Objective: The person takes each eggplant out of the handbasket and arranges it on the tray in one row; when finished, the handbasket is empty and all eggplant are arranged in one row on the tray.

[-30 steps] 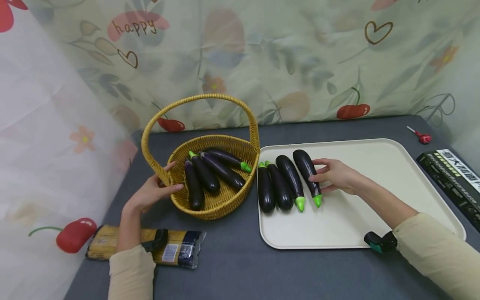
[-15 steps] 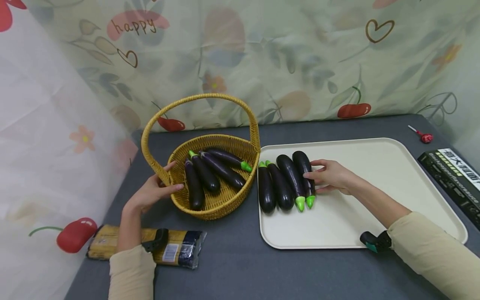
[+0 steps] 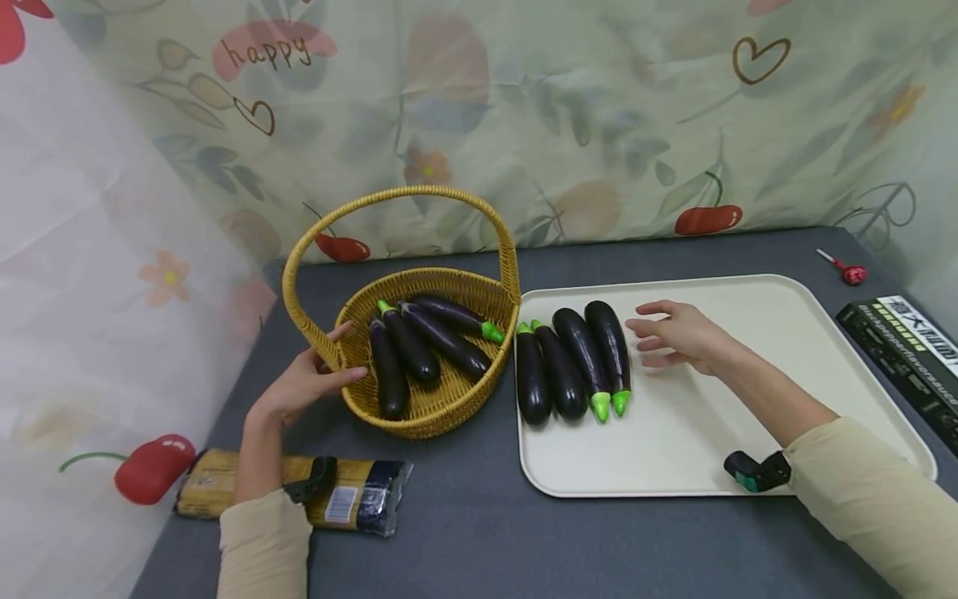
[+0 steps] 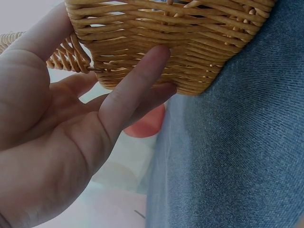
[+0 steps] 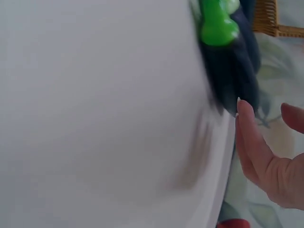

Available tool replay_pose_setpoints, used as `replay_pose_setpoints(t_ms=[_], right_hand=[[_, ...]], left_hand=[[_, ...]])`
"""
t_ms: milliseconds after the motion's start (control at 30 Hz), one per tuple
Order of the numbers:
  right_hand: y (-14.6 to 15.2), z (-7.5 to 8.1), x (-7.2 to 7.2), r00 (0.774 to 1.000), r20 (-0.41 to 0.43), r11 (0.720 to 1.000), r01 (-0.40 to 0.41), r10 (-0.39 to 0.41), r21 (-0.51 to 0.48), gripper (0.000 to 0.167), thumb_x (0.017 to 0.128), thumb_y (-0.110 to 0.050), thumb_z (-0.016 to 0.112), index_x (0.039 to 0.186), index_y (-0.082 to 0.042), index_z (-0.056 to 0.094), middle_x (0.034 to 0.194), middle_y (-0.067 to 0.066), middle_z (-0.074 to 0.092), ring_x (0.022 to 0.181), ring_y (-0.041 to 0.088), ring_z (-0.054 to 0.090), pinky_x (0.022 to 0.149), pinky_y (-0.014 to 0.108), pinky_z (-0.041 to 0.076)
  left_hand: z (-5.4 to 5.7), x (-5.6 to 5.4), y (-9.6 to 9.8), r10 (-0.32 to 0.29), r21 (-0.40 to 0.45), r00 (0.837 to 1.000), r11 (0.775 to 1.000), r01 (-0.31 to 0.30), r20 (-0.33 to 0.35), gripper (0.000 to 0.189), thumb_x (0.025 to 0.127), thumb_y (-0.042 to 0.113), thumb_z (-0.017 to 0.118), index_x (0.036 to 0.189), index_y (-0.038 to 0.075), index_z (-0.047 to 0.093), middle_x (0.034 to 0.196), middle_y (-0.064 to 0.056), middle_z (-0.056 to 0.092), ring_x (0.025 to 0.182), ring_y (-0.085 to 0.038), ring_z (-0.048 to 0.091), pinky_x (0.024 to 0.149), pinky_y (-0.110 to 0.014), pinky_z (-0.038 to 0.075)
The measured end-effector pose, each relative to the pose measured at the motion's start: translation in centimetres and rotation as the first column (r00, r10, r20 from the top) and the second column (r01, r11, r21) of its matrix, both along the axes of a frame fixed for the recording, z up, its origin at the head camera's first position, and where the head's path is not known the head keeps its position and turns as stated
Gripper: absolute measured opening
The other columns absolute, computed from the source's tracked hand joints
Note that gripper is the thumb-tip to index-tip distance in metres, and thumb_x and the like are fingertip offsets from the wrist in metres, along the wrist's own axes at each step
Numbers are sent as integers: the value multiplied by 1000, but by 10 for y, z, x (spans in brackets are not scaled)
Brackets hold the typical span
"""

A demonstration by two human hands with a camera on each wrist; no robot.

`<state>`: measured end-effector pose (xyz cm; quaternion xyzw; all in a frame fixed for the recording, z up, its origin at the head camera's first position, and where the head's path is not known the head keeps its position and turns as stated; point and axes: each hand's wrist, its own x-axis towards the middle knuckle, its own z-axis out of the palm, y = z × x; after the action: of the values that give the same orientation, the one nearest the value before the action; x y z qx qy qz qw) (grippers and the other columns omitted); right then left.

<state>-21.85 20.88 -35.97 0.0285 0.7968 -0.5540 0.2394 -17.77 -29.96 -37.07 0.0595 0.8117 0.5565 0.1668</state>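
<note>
My left hand holds the side of a yellow wicker basket by its handle base. In the left wrist view, fingers lie along the outside of the weave. Several dark purple eggplants with green stem ends rest inside the basket. On a white tray, more eggplants lie side by side at the left edge. Just right of the rightmost eggplant, my right hand hovers over the tray with its fingers spread and nothing in them.
A yellow plastic-wrapped packet lies under the left forearm. Right of the tray are a black box and a red lollipop. A patterned curtain hangs behind the grey table.
My right hand slid the rightmost eggplant left against its neighbour, then let go and drew back to the right. The left hand and basket have stayed in place.
</note>
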Motion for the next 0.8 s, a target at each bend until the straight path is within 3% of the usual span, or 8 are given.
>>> replay_pose_setpoints(t_ms=[133, 333, 533, 800], right_hand=[[5, 14, -5, 999, -36, 999, -1, 0, -37, 61, 101, -25, 50, 147, 5, 23, 139, 29, 37, 119, 40, 47, 82, 38, 52], [4, 32, -11, 991, -99, 989, -100, 89, -106, 60, 100, -27, 51, 144, 6, 28, 138, 28, 37, 115, 34, 52, 87, 45, 48], [-12, 42, -15, 980, -74, 965, -195, 185, -175, 60, 99, -28, 55, 143, 5, 31, 133, 30, 39, 119, 40, 46, 90, 48, 46], [-47, 51, -20, 958, -32, 924, -284, 285, -255, 53, 99, -24, 54, 141, 3, 36, 129, 27, 41, 117, 38, 48, 88, 45, 48]], left_hand=[[0, 1, 0, 2, -12, 1000, 1000, -2, -2, 83, 93, 22, 65, 155, 21, 11, 120, -24, 51, 104, -30, 56, 83, -28, 48], [1, 1, 0, 3, -12, 1000, 1000, -3, -1, 83, 93, 22, 65, 155, 23, 11, 118, -23, 50, 98, -26, 56, 82, -28, 47], [0, 1, 0, -1, -4, 1000, 1000, 1, -7, 83, 93, 21, 65, 155, 22, 11, 121, -24, 49, 101, -27, 56, 83, -28, 48], [-1, 1, 0, 0, -5, 1000, 1000, 0, -11, 82, 93, 21, 65, 155, 24, 12, 120, -24, 49, 100, -28, 55, 82, -28, 47]])
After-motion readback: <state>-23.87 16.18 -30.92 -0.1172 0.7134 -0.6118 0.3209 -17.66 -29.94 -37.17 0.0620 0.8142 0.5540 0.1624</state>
